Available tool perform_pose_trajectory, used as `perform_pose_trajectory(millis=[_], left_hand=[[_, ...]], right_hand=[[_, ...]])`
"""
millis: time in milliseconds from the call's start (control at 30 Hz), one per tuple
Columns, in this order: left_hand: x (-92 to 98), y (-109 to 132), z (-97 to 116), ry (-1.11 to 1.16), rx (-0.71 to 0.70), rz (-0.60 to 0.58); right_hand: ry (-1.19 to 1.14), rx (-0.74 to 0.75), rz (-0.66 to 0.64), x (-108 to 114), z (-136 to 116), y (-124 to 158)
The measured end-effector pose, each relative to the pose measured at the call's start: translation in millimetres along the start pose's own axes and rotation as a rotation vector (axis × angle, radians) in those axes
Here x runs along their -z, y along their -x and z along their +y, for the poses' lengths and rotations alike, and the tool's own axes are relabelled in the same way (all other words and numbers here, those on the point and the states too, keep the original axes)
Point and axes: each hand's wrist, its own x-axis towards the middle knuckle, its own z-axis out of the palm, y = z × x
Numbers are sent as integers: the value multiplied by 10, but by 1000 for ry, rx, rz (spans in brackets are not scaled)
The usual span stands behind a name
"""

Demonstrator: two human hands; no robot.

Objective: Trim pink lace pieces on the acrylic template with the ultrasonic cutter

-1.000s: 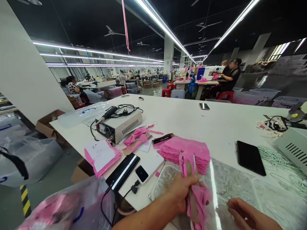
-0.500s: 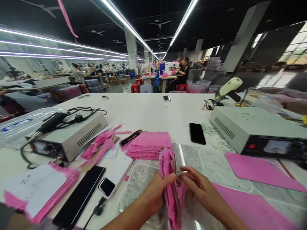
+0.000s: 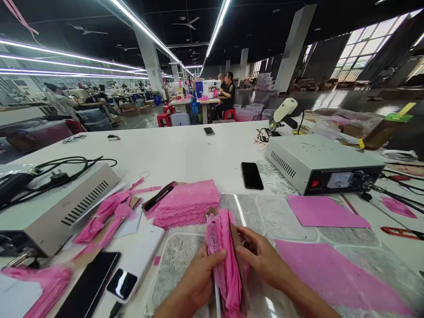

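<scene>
My left hand point(image 3: 201, 274) is wrapped round a bundle of pink lace fabric point(image 3: 225, 256), with the thumb pressed on its near face. The bundle stands on edge, and a brown card point(image 3: 236, 242) shows along its right side. From the right, my right hand point(image 3: 261, 254) pinches the edge of the bundle beside the card; its fingertips are partly hidden. Just beyond the bundle lies a stack of pink lace pieces point(image 3: 188, 201), with a dark pen-like tool point(image 3: 159, 196) at its left edge.
Grey power boxes stand left point(image 3: 62, 205) and right point(image 3: 326, 161). A phone point(image 3: 251, 175), two flat pink sheets point(image 3: 326, 211), tied pink strips point(image 3: 109, 212), a long black device point(image 3: 89, 282) and a smartwatch-like device point(image 3: 122, 283) lie around. Another person point(image 3: 228, 95) sits at a sewing machine beyond the table.
The view has turned to the right, so the table's things appear further left. My right hand's fingers have closed on the bundle's edge, and the bundle's lace face is turned more towards me.
</scene>
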Motion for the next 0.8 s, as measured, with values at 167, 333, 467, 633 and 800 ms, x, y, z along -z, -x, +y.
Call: perform_pose_trajectory(millis=[167, 333, 467, 633, 800], left_hand=[[24, -13, 21, 40, 18, 7], [-16, -1, 12, 53, 29, 8], [-6, -3, 30, 79, 54, 27], [27, -32, 67, 125, 110, 57], [63, -65, 56, 160, 124, 89]], right_hand=[[252, 243, 177, 35, 138, 18], [746, 803, 233, 54, 64, 14], [796, 858, 208, 95, 50, 12], [706, 781, 187, 172, 123, 39], [648, 776, 156, 223, 99, 72]])
